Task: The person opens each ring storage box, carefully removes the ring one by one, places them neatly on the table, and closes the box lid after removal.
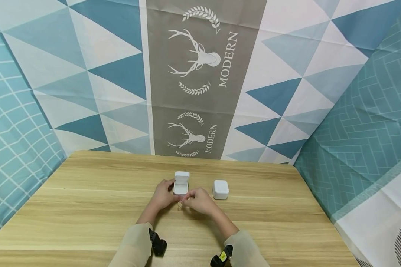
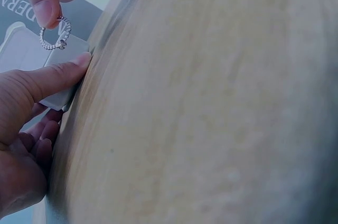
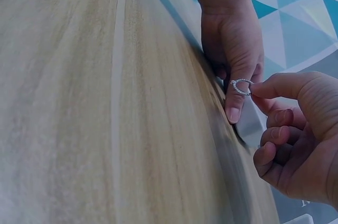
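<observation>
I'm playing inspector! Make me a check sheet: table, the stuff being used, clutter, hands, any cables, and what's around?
Surface: wooden table, streaky grain.
Job's things: ring, held off the table; open white box, lid up.
Clutter: second white box, closed, right of the open one.
Grippers: left hand grips the open white box; right hand pinches the ring.
Cables: nothing seen.
Surroundings: wall hanging with triangles, deer heads and "MODERN".

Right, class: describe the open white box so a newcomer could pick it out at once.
Find the wooden table below the patterned backdrop. Toward its far edge, a left hand holds a small white box. Its raised lid sets it apart from the closed white box to its right, which no hand touches.
</observation>
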